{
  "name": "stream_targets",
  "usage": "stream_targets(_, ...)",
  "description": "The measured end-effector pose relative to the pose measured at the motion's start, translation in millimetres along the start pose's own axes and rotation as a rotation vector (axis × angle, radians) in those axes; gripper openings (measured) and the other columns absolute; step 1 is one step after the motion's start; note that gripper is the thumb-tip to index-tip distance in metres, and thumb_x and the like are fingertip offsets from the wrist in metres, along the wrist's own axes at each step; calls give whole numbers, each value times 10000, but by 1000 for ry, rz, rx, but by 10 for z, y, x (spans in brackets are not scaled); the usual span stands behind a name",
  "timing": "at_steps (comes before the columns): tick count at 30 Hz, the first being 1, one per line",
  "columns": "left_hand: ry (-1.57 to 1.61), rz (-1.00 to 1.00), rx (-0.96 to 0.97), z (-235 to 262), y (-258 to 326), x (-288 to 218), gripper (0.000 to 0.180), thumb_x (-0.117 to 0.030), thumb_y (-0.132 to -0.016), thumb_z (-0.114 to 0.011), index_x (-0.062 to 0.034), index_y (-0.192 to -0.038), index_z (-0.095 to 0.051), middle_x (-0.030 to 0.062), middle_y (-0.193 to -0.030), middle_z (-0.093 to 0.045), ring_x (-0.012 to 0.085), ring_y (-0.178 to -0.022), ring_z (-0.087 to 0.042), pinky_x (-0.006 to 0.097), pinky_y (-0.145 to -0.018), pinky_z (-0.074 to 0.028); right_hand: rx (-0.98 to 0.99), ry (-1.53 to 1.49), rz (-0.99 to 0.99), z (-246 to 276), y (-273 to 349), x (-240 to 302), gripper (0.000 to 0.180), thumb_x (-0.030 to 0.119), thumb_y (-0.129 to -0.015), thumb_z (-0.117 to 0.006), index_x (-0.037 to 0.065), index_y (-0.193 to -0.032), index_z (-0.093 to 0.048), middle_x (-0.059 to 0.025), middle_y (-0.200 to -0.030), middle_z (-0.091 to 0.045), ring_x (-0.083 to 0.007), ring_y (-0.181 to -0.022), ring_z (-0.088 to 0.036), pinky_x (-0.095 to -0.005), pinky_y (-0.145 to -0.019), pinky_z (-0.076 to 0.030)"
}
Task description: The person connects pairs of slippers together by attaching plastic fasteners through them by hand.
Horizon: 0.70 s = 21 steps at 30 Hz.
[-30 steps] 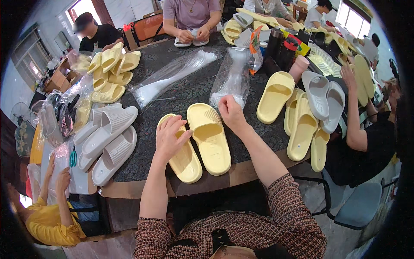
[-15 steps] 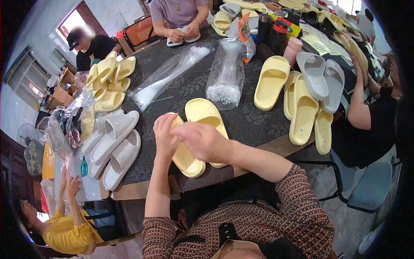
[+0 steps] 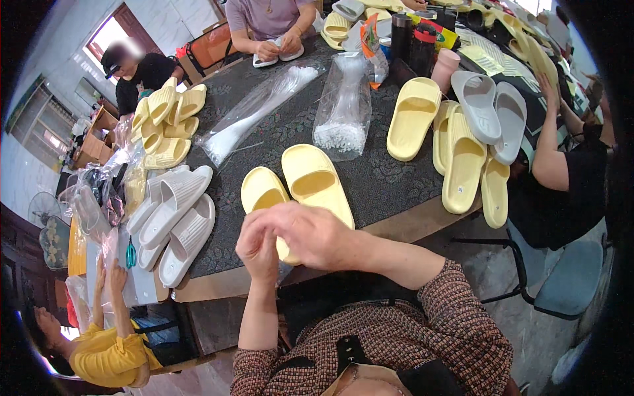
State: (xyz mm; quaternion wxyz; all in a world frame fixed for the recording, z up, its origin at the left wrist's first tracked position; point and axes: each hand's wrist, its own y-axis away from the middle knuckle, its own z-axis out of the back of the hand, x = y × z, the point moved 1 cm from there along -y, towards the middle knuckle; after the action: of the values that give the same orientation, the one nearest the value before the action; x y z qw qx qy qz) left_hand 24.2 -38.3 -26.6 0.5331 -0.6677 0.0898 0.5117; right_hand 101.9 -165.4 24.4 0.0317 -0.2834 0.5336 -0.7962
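A pair of yellow slide slippers lies side by side at the table's near edge, a left slipper (image 3: pixel 259 186) and a right slipper (image 3: pixel 316 177). Over the heel of the left one, my left hand (image 3: pixel 256 249) and my right hand (image 3: pixel 309 231) meet, fingers curled together. Both look closed in a pinch; anything between the fingertips is hidden or too small to see. My right hand covers part of both slippers. Beyond the pair lie two clear plastic bags, a long bag (image 3: pixel 261 112) and an upright bag (image 3: pixel 341 109), filled with thin white plastic strands.
Grey slippers (image 3: pixel 175 204) and yellow slippers (image 3: pixel 163 122) are piled left, near teal-handled scissors (image 3: pixel 131 252). More yellow slippers (image 3: pixel 460 168) and grey slippers (image 3: pixel 492 115) lie right. Dark bottles (image 3: pixel 422 49) and a pink cup (image 3: pixel 445 69) stand behind. Co-workers sit around the table; a chair (image 3: pixel 568 284) stands right.
Both my hands have drawn back toward me, off the straps and over the heel end of the left slipper. More of both slippers' toe ends and straps shows now.
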Motion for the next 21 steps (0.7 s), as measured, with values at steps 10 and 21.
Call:
stream_targets(10, 390, 226, -150, 73, 138, -259, 185, -104, -915, -572, 49, -1016, -599, 147, -845, -646, 181, -696, -605, 292, -666, -519, 194, 356, -299, 219, 498, -451, 175, 36, -788, -631, 20, -959, -600, -109, -803, -598, -273, -745, -613, -356, -653, -510)
stream_targets(21, 573, 623, -294, 262, 433, -177, 293, -53, -916, -549, -26, -1183, -430, 89, -733, -580, 110, -564, -522, 247, -470, -480, 227, 411, -197, 471, 611, -46, 163, 42, -749, -673, 24, -905, -628, -101, -825, -624, -257, -740, -624, -344, -652, -514)
